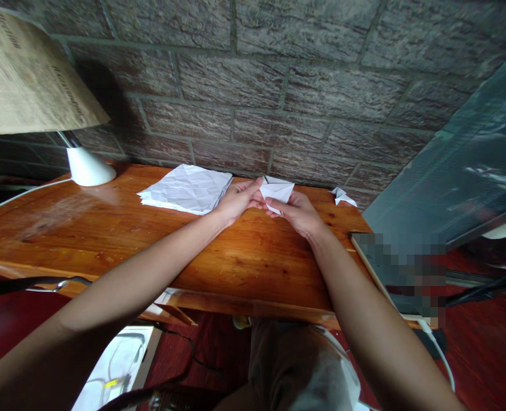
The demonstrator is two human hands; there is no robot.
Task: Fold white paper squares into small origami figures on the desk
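A small piece of folded white paper [277, 190] is held up between both hands, above the back part of the wooden table [236, 257]. My left hand [239, 200] pinches its left edge, thumb on top and fingers behind. From the right, my right hand [298, 211] grips the lower right side, its thumb lying across the front. The paper tapers toward the bottom, with crease lines and a flap near the top. Left of my left hand lies a stack of creased white paper sheets [187, 188]. A separate folded paper piece [344, 197] sits at the table's back right.
A lamp with a white base [91, 166] and a newsprint-patterned shade [34, 74] stands at the left. Behind the table rises a stone-block wall [253, 85]. At the right edge is a partly pixelated device [390, 268] with a white cable [444, 354].
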